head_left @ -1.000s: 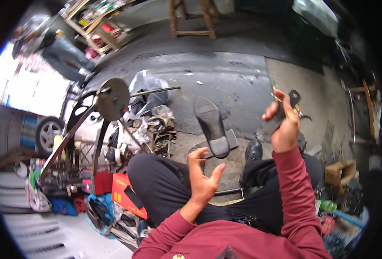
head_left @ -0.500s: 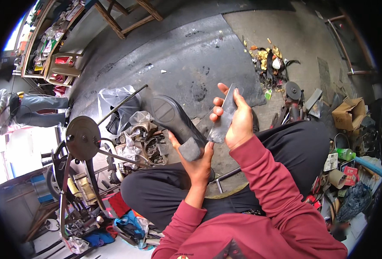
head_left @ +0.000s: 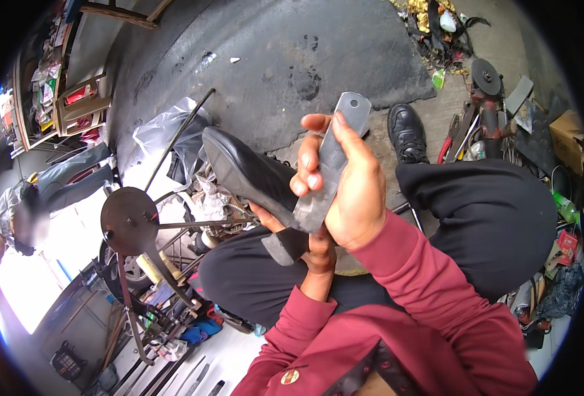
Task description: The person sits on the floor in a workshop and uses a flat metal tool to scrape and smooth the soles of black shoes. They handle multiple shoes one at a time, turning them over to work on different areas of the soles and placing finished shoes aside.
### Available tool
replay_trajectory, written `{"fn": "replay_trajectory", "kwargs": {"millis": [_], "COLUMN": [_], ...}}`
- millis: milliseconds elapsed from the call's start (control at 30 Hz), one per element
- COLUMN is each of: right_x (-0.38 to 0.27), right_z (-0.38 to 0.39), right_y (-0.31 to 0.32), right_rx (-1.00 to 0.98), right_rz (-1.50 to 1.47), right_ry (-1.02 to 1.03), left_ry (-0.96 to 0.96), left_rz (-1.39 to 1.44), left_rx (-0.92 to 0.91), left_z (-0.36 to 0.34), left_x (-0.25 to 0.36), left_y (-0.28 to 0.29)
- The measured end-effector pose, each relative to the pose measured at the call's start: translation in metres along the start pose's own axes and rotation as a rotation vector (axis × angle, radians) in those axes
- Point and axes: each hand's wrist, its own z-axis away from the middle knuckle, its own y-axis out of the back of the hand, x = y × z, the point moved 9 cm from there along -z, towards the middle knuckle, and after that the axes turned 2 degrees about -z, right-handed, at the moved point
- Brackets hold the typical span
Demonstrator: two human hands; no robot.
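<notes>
A flat grey metal blade (head_left: 329,165), with a hole in its top end, lies slanted in my right hand (head_left: 335,178), thumb along it and fingers curled at its side. Its lower end is over or against the rear of a black shoe (head_left: 249,168), which is tilted with part of its sole showing. My left hand (head_left: 308,251) grips that shoe near the heel, partly hidden behind the blade and my right hand.
A metal machine with a round disc (head_left: 129,220) stands left, beside plastic bags (head_left: 176,135). A person (head_left: 21,218) is at far left. Tools (head_left: 470,132), a grinder-like disc (head_left: 486,77), a cardboard box (head_left: 568,138) and scraps (head_left: 437,33) lie right. My black-shoed foot (head_left: 404,135) is ahead.
My left hand took hold of the shoe from the floor and has since tilted it sideways. My right hand moved inward with the blade, down over the shoe's heel.
</notes>
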Motion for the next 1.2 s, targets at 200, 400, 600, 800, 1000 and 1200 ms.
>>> {"fn": "replay_trajectory", "kwargs": {"millis": [200,400,600,800,1000,1200], "right_x": [0.011,0.014,0.022,0.030,0.036,0.041], "right_z": [0.004,0.007,0.009,0.013,0.017,0.018], "right_y": [-0.006,-0.013,-0.018,-0.023,-0.028,-0.032], "right_rx": [-0.033,-0.046,-0.058,-0.074,-0.046,-0.085], "right_rz": [-0.021,0.026,0.059,0.107,0.167,0.233], "right_ry": [0.010,0.036,0.076,0.090,0.137,0.165], "left_ry": [-0.084,-0.130,-0.146,-0.151,-0.158,-0.162], "left_rz": [-0.017,-0.088,-0.116,-0.137,-0.146,-0.143], "left_rx": [-0.087,-0.207,-0.247,-0.273,-0.283,-0.288], "left_z": [0.003,0.015,0.023,0.028,0.030,0.032], "left_x": [0.003,0.000,-0.002,-0.004,-0.004,-0.006], "left_y": [-0.001,-0.010,-0.012,-0.010,-0.008,-0.006]}}
